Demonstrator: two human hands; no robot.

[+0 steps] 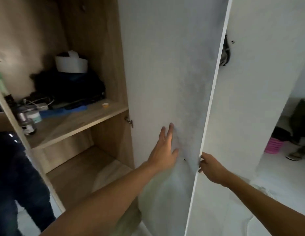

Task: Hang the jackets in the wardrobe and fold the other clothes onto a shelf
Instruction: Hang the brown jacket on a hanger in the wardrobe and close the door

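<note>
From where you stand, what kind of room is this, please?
Probably a bedroom, at an open wardrobe: dark folded clothes lie on its wooden shelf, and both hands are on the white door.

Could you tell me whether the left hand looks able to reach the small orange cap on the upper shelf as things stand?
Probably yes. The left hand lies flat on the inner face of the open white door, and nothing stands between it and the orange cap near the upper shelf's front edge.

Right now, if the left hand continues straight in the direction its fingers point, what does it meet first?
Nothing new: the left hand already lies flat on the inner face of the white wardrobe door, fingers pointing up along it. It would probably just slide up the panel.
</note>
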